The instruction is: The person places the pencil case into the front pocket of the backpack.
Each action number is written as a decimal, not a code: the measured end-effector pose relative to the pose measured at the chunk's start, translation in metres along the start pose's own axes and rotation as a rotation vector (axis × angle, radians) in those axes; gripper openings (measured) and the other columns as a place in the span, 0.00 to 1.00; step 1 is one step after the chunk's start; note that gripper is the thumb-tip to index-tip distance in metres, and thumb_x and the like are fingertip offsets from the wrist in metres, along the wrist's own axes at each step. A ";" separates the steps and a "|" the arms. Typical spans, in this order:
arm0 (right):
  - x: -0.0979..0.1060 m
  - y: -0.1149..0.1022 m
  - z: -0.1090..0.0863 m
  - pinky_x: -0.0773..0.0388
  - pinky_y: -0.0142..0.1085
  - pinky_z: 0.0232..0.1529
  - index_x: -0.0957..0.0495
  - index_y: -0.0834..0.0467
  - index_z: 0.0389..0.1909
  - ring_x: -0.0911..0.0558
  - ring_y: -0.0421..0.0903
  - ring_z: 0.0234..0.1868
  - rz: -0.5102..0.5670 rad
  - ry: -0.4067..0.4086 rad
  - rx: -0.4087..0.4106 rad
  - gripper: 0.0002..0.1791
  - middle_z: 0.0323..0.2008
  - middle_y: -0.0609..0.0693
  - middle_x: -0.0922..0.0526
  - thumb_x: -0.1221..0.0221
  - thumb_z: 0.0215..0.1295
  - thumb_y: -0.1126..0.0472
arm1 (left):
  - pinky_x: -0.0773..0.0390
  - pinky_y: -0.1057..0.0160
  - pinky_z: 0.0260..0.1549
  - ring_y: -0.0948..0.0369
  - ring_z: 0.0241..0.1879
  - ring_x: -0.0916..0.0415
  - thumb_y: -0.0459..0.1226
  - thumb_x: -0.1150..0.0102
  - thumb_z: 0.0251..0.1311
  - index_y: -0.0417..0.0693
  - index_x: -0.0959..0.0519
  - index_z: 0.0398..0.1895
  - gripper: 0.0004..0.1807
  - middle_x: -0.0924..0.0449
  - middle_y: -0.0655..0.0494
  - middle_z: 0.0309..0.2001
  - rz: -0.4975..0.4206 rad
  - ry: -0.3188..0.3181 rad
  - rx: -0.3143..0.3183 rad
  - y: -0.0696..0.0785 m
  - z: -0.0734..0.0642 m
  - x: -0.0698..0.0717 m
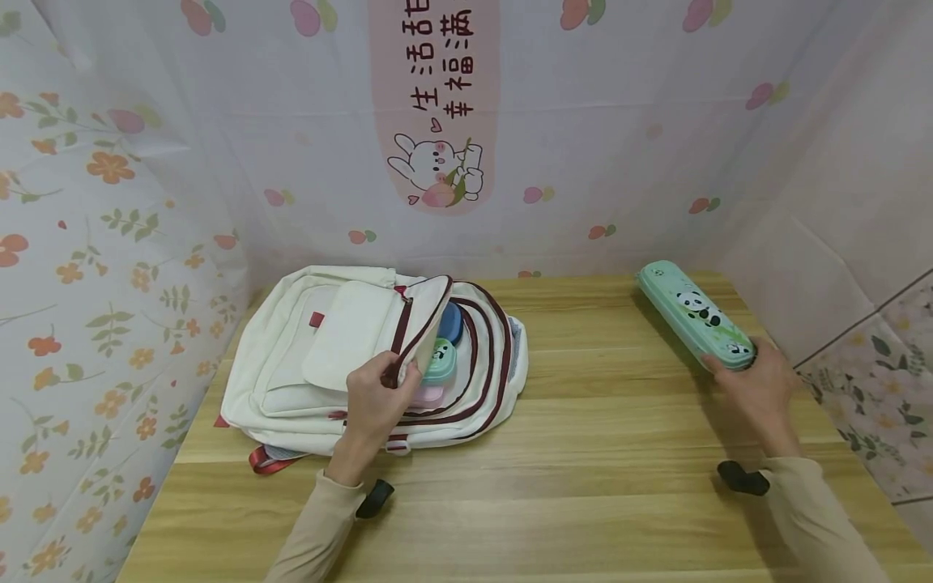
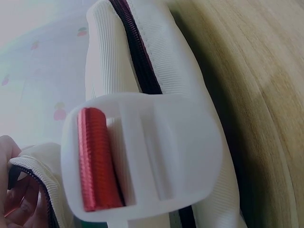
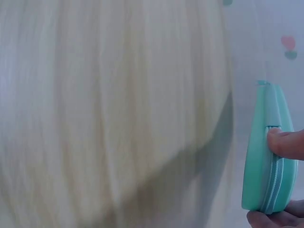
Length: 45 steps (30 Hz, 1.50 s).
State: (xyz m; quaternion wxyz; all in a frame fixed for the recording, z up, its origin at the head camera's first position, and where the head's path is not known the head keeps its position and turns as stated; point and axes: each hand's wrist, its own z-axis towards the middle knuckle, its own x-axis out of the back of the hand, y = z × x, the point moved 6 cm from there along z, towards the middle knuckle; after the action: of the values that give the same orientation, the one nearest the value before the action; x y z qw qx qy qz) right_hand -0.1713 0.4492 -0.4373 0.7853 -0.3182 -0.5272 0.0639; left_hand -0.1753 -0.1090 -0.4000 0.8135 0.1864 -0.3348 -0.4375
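A white backpack (image 1: 284,364) with dark red zipper trim lies on its back at the left of the table. My left hand (image 1: 379,397) pinches the edge of its unzipped front pocket and lifts the fabric. Inside the pocket show a round green panda case (image 1: 440,363), a blue round item (image 1: 450,324) and a pink item (image 1: 428,397). At the right, my right hand (image 1: 758,389) grips the near end of a mint green pencil case (image 1: 696,312) printed with pandas. In the right wrist view the thumb presses on the zipper side of the pencil case (image 3: 268,156), which casts a shadow.
The wooden table (image 1: 583,486) carries both. Behind it hangs a printed cloth (image 1: 583,146) with a rabbit panel, and floral cloth covers the left side. A white strap buckle (image 2: 142,156) with a red strap fills much of the left wrist view.
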 end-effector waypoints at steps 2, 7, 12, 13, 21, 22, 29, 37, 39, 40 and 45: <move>-0.002 -0.011 -0.001 0.36 0.57 0.49 0.34 0.75 0.65 0.27 0.70 0.52 0.005 -0.019 0.029 0.41 0.55 0.76 0.26 0.33 0.61 0.51 | 0.42 0.77 0.15 0.69 0.16 0.40 0.28 0.36 0.53 0.40 0.23 0.21 0.07 0.32 0.56 0.15 -0.001 -0.002 0.004 -0.001 0.000 0.000; -0.009 -0.038 -0.005 0.35 0.46 0.43 0.33 0.73 0.65 0.25 0.66 0.50 0.008 -0.065 0.101 0.41 0.54 0.73 0.24 0.32 0.61 0.49 | 0.42 0.78 0.15 0.69 0.16 0.39 0.27 0.36 0.53 0.39 0.22 0.22 0.06 0.31 0.55 0.15 -0.001 -0.005 0.014 -0.001 -0.001 0.001; -0.010 -0.065 -0.013 0.36 0.21 0.36 0.31 0.72 0.63 0.22 0.63 0.46 0.068 -0.064 0.187 0.38 0.51 0.71 0.22 0.29 0.59 0.53 | 0.43 0.77 0.15 0.68 0.16 0.40 0.27 0.37 0.52 0.39 0.24 0.21 0.07 0.32 0.55 0.15 -0.004 -0.005 0.011 -0.001 -0.001 0.000; -0.010 -0.070 -0.015 0.36 0.17 0.34 0.30 0.72 0.63 0.22 0.63 0.46 0.082 -0.065 0.200 0.38 0.50 0.71 0.21 0.28 0.58 0.54 | 0.42 0.77 0.15 0.68 0.16 0.40 0.27 0.37 0.53 0.40 0.24 0.21 0.07 0.32 0.55 0.15 -0.008 -0.008 0.011 -0.001 -0.001 0.000; -0.021 -0.103 -0.025 0.21 0.22 0.46 0.32 0.72 0.64 0.22 0.65 0.54 0.185 -0.161 0.254 0.38 0.55 0.70 0.23 0.27 0.57 0.59 | 0.37 0.76 0.16 0.66 0.17 0.36 0.27 0.36 0.53 0.39 0.24 0.21 0.07 0.29 0.53 0.16 -0.018 -0.006 -0.002 0.000 0.000 0.000; -0.024 -0.106 -0.027 0.19 0.27 0.48 0.31 0.72 0.64 0.22 0.65 0.54 0.193 -0.174 0.263 0.38 0.55 0.70 0.23 0.26 0.56 0.60 | 0.37 0.76 0.16 0.66 0.17 0.36 0.27 0.36 0.53 0.38 0.24 0.21 0.07 0.29 0.53 0.16 -0.015 -0.005 -0.002 0.000 0.000 0.000; -0.042 -0.129 -0.037 0.21 0.52 0.54 0.31 0.69 0.65 0.22 0.68 0.57 0.237 -0.264 0.329 0.39 0.58 0.70 0.23 0.26 0.56 0.59 | 0.38 0.75 0.16 0.67 0.16 0.37 0.27 0.37 0.53 0.38 0.24 0.21 0.07 0.30 0.53 0.15 -0.001 0.003 -0.009 0.002 0.001 0.000; -0.067 -0.155 -0.046 0.20 0.54 0.55 0.32 0.68 0.67 0.22 0.67 0.59 0.275 -0.356 0.388 0.41 0.60 0.68 0.24 0.25 0.56 0.60 | 0.37 0.76 0.17 0.65 0.17 0.35 0.26 0.36 0.51 0.37 0.21 0.24 0.03 0.28 0.52 0.17 0.020 0.037 -0.019 0.002 0.002 0.001; -0.073 -0.161 -0.047 0.20 0.54 0.56 0.32 0.67 0.67 0.22 0.66 0.60 0.288 -0.372 0.398 0.41 0.61 0.68 0.25 0.25 0.55 0.60 | 0.35 0.75 0.18 0.64 0.17 0.33 0.26 0.37 0.50 0.36 0.19 0.26 0.01 0.26 0.51 0.18 0.025 0.051 -0.031 0.003 0.002 0.001; -0.076 -0.163 -0.048 0.20 0.54 0.56 0.33 0.67 0.67 0.22 0.66 0.60 0.293 -0.381 0.404 0.41 0.61 0.67 0.25 0.25 0.55 0.60 | 0.34 0.75 0.18 0.64 0.17 0.32 0.26 0.37 0.50 0.36 0.19 0.27 0.02 0.24 0.50 0.19 0.023 0.059 -0.041 0.004 0.003 0.002; -0.089 -0.177 -0.051 0.21 0.53 0.58 0.34 0.66 0.68 0.23 0.64 0.63 0.302 -0.425 0.438 0.41 0.64 0.67 0.27 0.26 0.56 0.60 | 0.32 0.72 0.18 0.61 0.18 0.30 0.26 0.38 0.51 0.33 0.17 0.31 0.04 0.21 0.47 0.22 0.017 0.082 -0.088 0.008 0.008 0.004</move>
State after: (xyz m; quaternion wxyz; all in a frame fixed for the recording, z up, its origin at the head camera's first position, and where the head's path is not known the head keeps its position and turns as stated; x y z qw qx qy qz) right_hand -0.2080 0.2487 -0.4195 0.6894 -0.1957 -0.5997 0.3560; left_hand -0.1747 -0.1077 -0.3883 0.8376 0.1654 -0.2834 -0.4368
